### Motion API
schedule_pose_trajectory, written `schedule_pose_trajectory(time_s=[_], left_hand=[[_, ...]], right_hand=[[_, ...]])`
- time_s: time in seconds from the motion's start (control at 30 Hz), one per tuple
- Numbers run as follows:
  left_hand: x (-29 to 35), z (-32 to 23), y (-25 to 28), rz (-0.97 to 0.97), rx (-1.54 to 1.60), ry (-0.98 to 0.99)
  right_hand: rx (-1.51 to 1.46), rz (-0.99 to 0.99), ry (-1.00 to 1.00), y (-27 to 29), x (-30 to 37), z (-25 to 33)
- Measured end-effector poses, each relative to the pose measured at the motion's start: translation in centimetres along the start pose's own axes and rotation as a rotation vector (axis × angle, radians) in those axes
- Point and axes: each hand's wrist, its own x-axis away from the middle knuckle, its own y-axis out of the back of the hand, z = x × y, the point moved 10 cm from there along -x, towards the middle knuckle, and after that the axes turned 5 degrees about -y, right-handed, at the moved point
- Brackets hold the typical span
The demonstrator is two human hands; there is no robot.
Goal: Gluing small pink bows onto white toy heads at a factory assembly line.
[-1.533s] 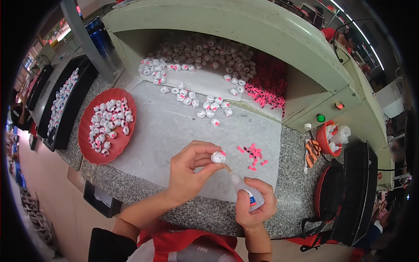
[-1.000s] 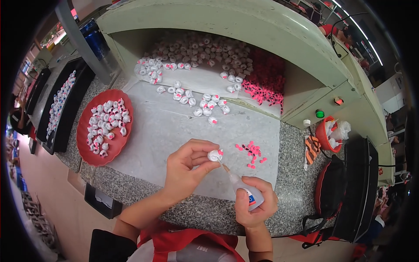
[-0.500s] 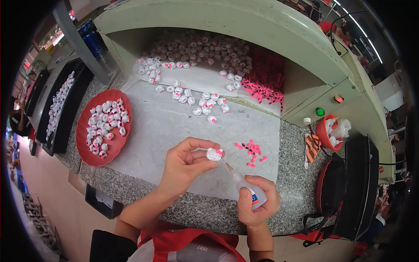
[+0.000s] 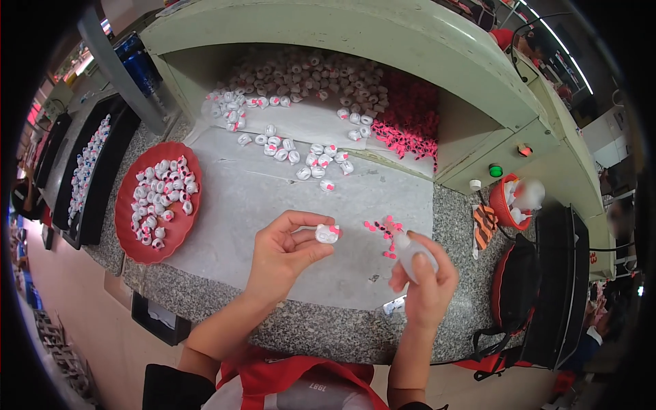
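Between the thumb and fingertips of my left hand [image 4: 281,251] is a small white cat-head-shaped piece [image 4: 326,234] with a pink bow, its face side up. My right hand [image 4: 432,280] is wrapped round a translucent squeeze bottle [image 4: 415,260], apart from the white piece. The bottle's tip is blurred against a loose group of small pink pieces [image 4: 378,226], some with dark parts, on the white sheet [image 4: 239,198]. Beyond my hands, several white pieces [image 4: 318,160] lie in clusters, some bearing pink bows.
A red scalloped dish [image 4: 179,232] with many white pieces stands at the left. Ahead, a pale green cabinet [image 4: 328,34] overhangs heaps of white pieces and pink pieces [image 4: 406,140]. At the right are an orange-red basket [image 4: 501,205], a striped cloth [image 4: 484,229] and a black bag [image 4: 517,287].
The squeeze bottle in my right hand has moved right and away from the white piece, its needle tip no longer at the bow. My left hand still holds the piece, now with its face showing more.
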Motion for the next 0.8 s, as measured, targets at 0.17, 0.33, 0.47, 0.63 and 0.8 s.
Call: schedule_pose_trajectory(time_s=[0.17,0.33,0.47,0.63,0.8], left_hand=[[-0.1,0.4,-0.5,0.001,0.017,0.018],[0.2,0.6,-0.3,-0.002,-0.022,0.024],[0.3,1.6,-0.7,0.011,-0.062,0.064],[0.4,1.9,-1.8,0.072,-0.103,-0.004],[0.6,0.3,-2.4,0.151,-0.178,-0.199]], right_hand=[[0.072,0.048,-0.167,-1.1,-5.2,-8.0],[1.352,0.058,0.049,-4.2,-6.8,-6.4],[0.754,-0.003,0.044,-1.6,-4.0,-3.8],[0.025,0.345,-0.064,-5.9,0.1,-1.1],[0.093,0.218,-0.098,-4.6,-0.3,-2.6]])
